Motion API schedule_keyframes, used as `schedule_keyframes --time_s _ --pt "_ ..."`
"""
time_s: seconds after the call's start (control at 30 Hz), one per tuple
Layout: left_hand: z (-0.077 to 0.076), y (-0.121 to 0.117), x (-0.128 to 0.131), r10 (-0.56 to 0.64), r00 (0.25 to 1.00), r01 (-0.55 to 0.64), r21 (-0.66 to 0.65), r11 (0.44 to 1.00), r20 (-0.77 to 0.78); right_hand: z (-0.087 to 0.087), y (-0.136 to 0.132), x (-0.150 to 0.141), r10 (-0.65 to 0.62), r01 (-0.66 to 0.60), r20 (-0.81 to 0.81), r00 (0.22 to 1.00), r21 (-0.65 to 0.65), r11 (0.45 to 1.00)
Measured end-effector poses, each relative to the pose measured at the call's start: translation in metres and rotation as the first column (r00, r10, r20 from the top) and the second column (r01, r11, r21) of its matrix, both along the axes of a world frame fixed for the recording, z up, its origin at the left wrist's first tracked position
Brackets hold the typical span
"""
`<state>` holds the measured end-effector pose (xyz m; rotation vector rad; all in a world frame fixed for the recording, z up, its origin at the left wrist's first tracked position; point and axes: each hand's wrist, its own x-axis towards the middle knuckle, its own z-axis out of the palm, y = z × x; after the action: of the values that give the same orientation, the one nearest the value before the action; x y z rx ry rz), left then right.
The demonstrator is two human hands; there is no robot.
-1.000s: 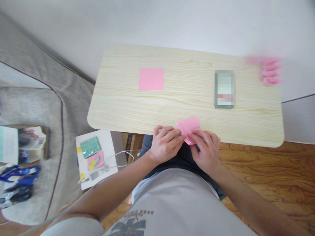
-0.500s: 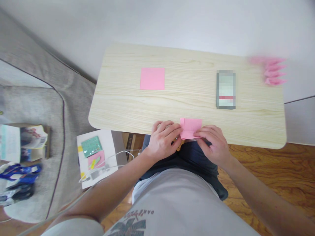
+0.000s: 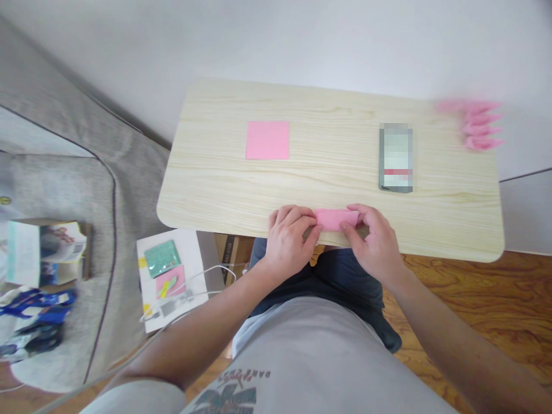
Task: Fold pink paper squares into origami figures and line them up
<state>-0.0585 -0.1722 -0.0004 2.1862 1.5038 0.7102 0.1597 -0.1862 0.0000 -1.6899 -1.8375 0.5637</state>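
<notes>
A folded sheet of pink paper [image 3: 334, 219], now a narrow strip, lies at the table's near edge between my hands. My left hand [image 3: 291, 236] pinches its left end with thumb and fingers. At the right end, my right hand [image 3: 373, 238] grips it, thumb on the near side and fingers at the far edge. Farther back on the table lies a flat square stack of pink paper [image 3: 267, 140]. Several folded pink paper pieces [image 3: 480, 125] stand in a blurred row at the far right corner.
The wooden-patterned table [image 3: 207, 167] has a phone with a blurred screen [image 3: 395, 157] right of centre. Below its left side, a white box [image 3: 190, 253] bears a green packet [image 3: 162, 259], pink paper and white cables. A grey sofa [image 3: 73, 190] stands on the left.
The pink paper has been folded over into a narrower strip, its near edge brought up. My right hand has shifted up slightly, its fingers now at the paper's far right corner.
</notes>
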Motion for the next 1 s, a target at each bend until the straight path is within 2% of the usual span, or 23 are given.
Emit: schedule_keyframes --time_s 0.23,0.3,0.47,0.7,0.77,0.87,1.0 --pt "0.004 0.003 0.007 0.072 0.996 -0.074 -0.041 0.996 -0.043 -0.001 0.007 -0.004 0.020 -0.021 0.130 0.991 0.003 1.000" --pt "0.004 0.004 0.006 0.035 0.998 -0.037 -0.031 0.999 -0.044 0.000 0.009 -0.005 0.038 -0.040 0.154 0.987 0.011 0.999" --pt "0.001 0.006 -0.003 -0.146 0.988 0.148 0.038 0.988 -0.056 -0.001 0.014 -0.004 0.042 -0.059 0.174 0.984 0.092 0.994" --pt "-0.008 -0.005 -0.014 -0.179 0.981 0.186 0.110 0.976 -0.070 -0.012 0.004 -0.003 -0.089 0.021 0.211 0.973 0.308 0.951" --pt "-0.012 -0.009 -0.016 -0.187 0.979 0.198 0.147 0.969 -0.080 -0.013 -0.005 -0.006 -0.071 0.000 0.222 0.972 0.303 0.953" --pt "-0.019 -0.013 -0.019 -0.193 0.975 0.211 0.199 0.957 -0.109 -0.013 -0.017 -0.012 -0.020 -0.040 0.253 0.967 0.228 0.973" --pt "-0.026 -0.019 -0.024 -0.205 0.964 0.241 0.230 0.943 -0.169 -0.012 -0.023 -0.017 -0.036 -0.019 0.281 0.959 0.190 0.982"
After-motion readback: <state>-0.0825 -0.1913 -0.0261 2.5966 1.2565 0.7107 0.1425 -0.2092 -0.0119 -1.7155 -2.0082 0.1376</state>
